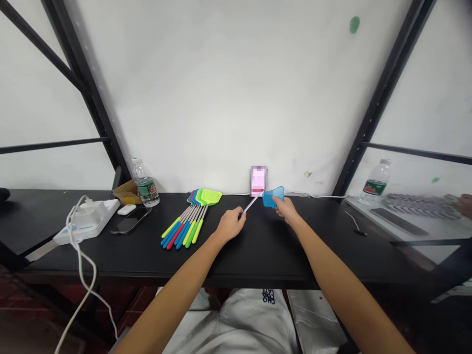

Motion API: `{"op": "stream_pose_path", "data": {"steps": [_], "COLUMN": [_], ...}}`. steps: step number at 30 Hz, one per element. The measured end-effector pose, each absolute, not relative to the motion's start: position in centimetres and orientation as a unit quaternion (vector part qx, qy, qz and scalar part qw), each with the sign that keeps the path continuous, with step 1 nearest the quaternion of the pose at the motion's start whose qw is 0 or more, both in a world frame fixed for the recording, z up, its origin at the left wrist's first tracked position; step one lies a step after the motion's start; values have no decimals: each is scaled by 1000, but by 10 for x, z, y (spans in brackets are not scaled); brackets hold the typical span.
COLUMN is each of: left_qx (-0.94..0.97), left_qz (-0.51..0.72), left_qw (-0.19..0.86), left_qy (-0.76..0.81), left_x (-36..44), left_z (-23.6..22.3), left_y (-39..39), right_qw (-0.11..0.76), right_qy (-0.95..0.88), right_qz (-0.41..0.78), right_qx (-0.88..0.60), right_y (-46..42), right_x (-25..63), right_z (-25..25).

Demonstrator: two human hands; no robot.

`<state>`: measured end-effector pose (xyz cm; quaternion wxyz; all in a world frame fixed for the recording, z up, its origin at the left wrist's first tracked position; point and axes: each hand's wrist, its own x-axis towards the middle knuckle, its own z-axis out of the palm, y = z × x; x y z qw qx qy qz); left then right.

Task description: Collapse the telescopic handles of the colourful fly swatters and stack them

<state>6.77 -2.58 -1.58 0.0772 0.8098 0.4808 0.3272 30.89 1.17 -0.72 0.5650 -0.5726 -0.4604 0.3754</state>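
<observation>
Leftward, swatter head (269, 197) juts from right hand (286, 210).

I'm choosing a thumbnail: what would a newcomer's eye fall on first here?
Probably the fan of brightly coloured fly swatters, spread on the black table left of centre. Next comes the blue fly swatter held out near the middle, and just behind it the lit pink screen at the white wall.

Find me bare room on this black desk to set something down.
Bare desk shows between the right hand and the short cable, also between the right hand and left hand, toward the front edge. The left side is crowded: swatters, dark phone, power strip, bottle.
</observation>
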Motion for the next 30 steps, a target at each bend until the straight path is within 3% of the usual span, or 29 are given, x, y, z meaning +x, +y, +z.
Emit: {"op": "stream_pose_path", "data": {"steps": [3,6,30], "left_qx": [822,830,853], "left_qz": [322,315,311], "left_qw": [78,84,78], "left_qy": [463,452,411], "left_x": [68,68,69], "left_z": [-15,-15,-15], "left_y": [-27,-28,-33], "right_qw": [647,676,673], "right_qy": [-423,-429,-408], "right_qz": [369,374,427], "right_qx": [-516,-468,-446], "right_y": [10,9,14], "right_x": [310,308,310], "right_z": [0,4,-3]}}
